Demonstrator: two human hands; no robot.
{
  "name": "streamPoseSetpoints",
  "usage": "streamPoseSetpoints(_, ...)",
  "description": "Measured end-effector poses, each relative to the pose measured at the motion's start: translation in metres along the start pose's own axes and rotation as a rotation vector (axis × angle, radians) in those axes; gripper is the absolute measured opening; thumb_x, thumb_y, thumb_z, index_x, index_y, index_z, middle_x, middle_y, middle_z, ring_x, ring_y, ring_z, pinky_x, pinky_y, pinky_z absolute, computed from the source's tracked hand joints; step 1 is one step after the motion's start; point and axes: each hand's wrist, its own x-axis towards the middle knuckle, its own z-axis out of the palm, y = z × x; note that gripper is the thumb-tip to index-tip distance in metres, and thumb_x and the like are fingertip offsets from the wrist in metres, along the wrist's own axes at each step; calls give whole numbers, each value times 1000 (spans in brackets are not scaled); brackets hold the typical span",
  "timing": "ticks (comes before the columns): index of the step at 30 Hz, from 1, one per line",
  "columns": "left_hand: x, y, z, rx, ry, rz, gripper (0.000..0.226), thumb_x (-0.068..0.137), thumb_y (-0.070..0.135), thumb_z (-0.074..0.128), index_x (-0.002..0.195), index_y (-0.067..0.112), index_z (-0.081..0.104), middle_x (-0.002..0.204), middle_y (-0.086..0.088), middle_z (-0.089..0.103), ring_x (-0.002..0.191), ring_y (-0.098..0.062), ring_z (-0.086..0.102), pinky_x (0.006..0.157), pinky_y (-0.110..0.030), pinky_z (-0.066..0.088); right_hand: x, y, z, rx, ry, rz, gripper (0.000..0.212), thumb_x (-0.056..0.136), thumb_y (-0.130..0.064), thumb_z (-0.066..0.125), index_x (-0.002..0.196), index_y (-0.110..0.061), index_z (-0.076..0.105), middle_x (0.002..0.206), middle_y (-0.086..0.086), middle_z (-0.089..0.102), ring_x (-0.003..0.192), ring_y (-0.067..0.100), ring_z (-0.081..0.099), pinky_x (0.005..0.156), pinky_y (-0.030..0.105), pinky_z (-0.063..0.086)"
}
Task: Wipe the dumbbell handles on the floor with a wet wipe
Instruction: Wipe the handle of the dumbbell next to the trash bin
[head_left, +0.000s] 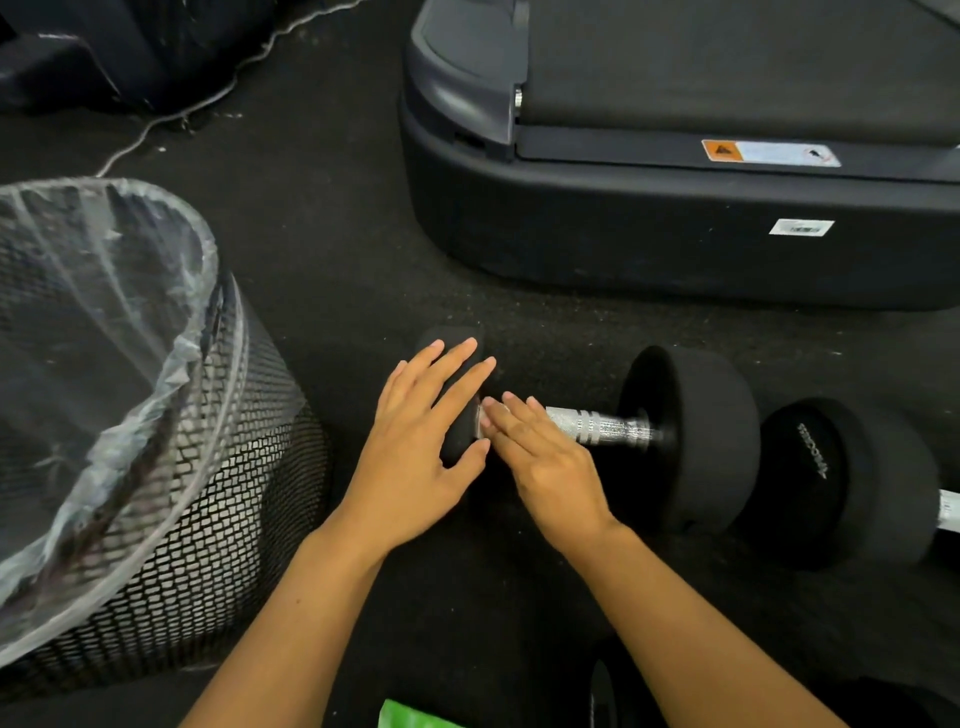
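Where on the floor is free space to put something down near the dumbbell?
Free: the floor between the dumbbell and the treadmill, and the strip between bin and left hand. Crowded: right side, where a second dumbbell lies close.

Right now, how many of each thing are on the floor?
Dumbbells: 2, the near dumbbell and the far dumbbell
Mesh bin: 1
Treadmill: 1
Green packet: 1
Total: 5

Both bare forearms reach forward; the left hand (415, 447) lies flat, fingers spread, while the right hand (545, 457) presses down, fingers together.
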Motion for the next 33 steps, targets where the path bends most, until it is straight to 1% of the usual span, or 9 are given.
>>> streamPoseSetpoints(7,1,1,1,14,15,0,68,83,28,64,142,30,31,152,13,19,142,-5,3,115,-30,-2,10,-4,-6,-69,-41,31,54,58,5,82,109,2,65,115,17,64,108,31,61,97,45,36)
streamPoseSetpoints(10,2,0,1,-1,4,-9,69,83,27,65,142,31,30,152,12,20,142,-5,3,115,-36,3,7,1,-12,-73,-82,49,54,62,3,80,113,0,64,118,15,63,111,28,60,100,43,35)
streamPoseSetpoints(13,-1,-1,1,-3,10,4,67,83,32,60,143,30,29,152,10,21,142,-8,5,115,-42,7,14,3,-25,-52,-112,201,26,81,-5,68,107,-3,67,106,13,68,99,26,65,99,37,41)
streamPoseSetpoints(15,-1,0,1,-9,9,7,68,83,30,62,143,30,30,152,10,22,142,-8,5,115,-42,7,34,3,-29,-3,-201,305,17,93,-14,51,98,-6,65,94,9,66,85,24,64,84,34,50)
streamPoseSetpoints(17,-1,0,1,-8,14,8,69,83,25,66,142,30,30,152,10,22,142,-8,5,115,-40,5,49,4,-28,-1,-345,325,16,93,-15,45,96,-9,60,95,8,63,84,25,61,69,32,46)
streamPoseSetpoints(22,-1,0,0,-7,-3,-1,70,83,25,66,143,31,30,152,12,20,141,-5,3,115,-32,-2,45,17,-39,186,-477,339,27,96,-17,42,117,-12,59,109,8,62,98,26,59,83,43,48)
streamPoseSetpoints(25,1,0,-1,8,-11,1,70,83,27,65,143,31,29,152,13,18,141,-4,1,115,-31,-3,55,20,-36,173,-534,401,24,93,-16,44,110,-16,61,95,9,65,89,27,61,78,44,50)
streamPoseSetpoints(30,1,0,-1,3,-11,-3,70,84,27,65,143,32,28,152,12,19,141,-5,1,115,-33,-2,39,12,-37,242,-385,288,30,94,-10,45,121,-14,59,117,6,63,105,22,59,87,39,49)
streamPoseSetpoints(33,-1,0,0,9,-3,10,70,84,27,65,143,32,27,152,12,19,142,-6,2,115,-37,2,49,18,-35,211,-429,344,23,93,-15,45,108,-16,63,100,6,65,91,24,60,79,43,50)
